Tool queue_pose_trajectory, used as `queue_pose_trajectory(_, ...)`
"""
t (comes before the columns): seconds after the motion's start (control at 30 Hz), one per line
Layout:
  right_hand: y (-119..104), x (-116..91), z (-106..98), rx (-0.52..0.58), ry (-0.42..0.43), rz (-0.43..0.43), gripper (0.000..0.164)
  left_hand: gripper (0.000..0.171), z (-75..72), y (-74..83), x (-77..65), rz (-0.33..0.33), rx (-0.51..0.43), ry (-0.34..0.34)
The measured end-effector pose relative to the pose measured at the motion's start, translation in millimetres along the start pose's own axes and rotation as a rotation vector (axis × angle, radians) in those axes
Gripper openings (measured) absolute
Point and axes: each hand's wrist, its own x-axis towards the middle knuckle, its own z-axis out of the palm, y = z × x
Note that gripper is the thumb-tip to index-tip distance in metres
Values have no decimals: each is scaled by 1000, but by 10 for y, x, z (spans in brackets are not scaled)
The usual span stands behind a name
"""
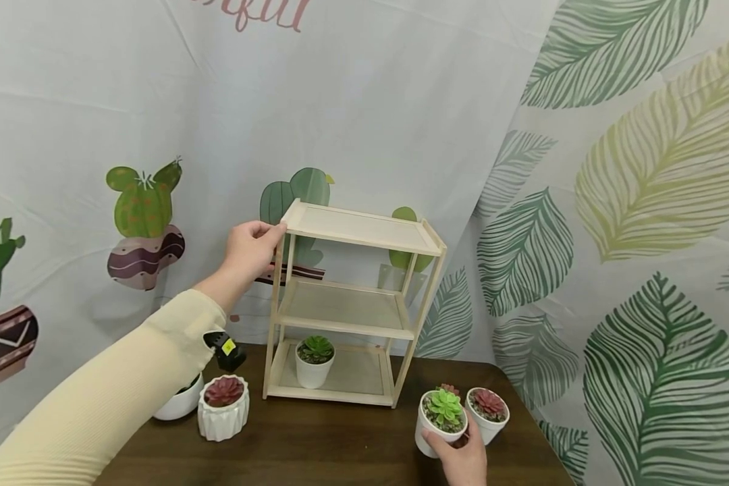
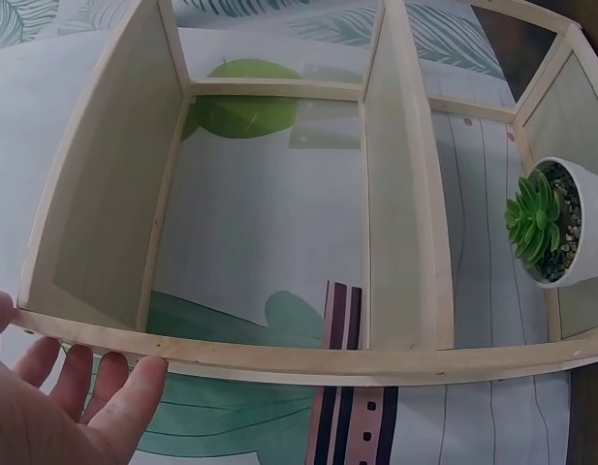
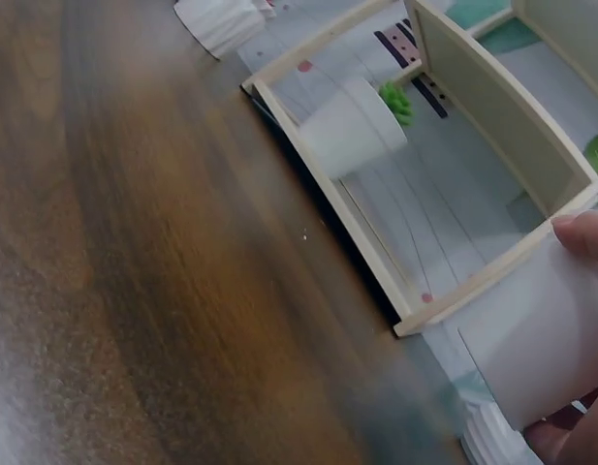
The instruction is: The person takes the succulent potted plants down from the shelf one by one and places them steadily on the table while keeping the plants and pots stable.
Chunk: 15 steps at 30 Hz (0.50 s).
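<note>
A three-tier wooden shelf (image 1: 351, 307) stands on the table, with a dark green succulent in a white pot (image 1: 314, 363) on its bottom tier. My left hand (image 1: 252, 251) holds the shelf's upper left corner; in the left wrist view, that hand's fingers (image 2: 134, 402) lie along the side post. At the right, my right hand (image 1: 464, 455) grips a white pot with a bright green succulent (image 1: 445, 408). The right wrist view shows this pot (image 3: 541, 329) in front of the shelf's side, between thumb and fingers. Whether it touches the table is unclear.
Just right of the held pot is a red succulent in a white pot (image 1: 488, 412); more red leaves peek out behind. Left of the shelf are a ribbed white pot with a red succulent (image 1: 223, 408) and another white pot (image 1: 181, 403), partly hidden by my sleeve. A printed cloth (image 1: 364, 101) hangs behind.
</note>
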Motion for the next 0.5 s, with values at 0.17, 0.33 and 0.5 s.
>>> queue_pose_trajectory(0.17,76,20,-25,24,41,61,95,63,1,-26,3,7,4,7)
queue_pose_trajectory(0.33,148,38,-43,26,83,137,106,59,10,-52,-1,18,18,-3)
queue_pose_trajectory(0.5,255,36,-22,12,148,120,104,56,14,-79,-4,28,28,-9)
